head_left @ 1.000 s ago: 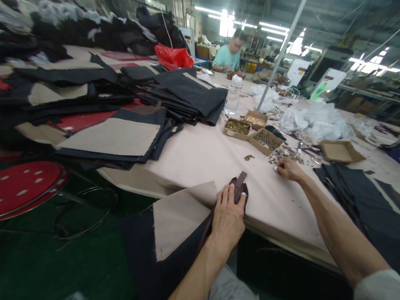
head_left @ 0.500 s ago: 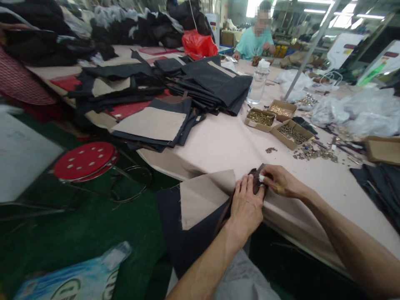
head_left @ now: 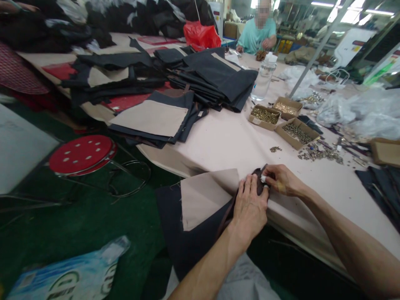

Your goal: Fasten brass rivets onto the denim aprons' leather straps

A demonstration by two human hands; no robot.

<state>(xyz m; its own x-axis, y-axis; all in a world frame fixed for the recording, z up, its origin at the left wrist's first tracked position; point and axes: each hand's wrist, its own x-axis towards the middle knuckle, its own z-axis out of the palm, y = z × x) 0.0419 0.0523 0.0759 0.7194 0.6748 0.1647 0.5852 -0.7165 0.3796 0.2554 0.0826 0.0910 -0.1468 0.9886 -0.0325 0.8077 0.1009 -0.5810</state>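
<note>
Your left hand [head_left: 251, 208] lies flat, unclenched, on the dark brown piece [head_left: 259, 188]; your right hand [head_left: 283, 180] meets its edge, grip unclear.

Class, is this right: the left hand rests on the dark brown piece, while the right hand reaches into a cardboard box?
Wrong about the right hand: the head view shows it at the dark brown piece, beside the left hand.
</note>
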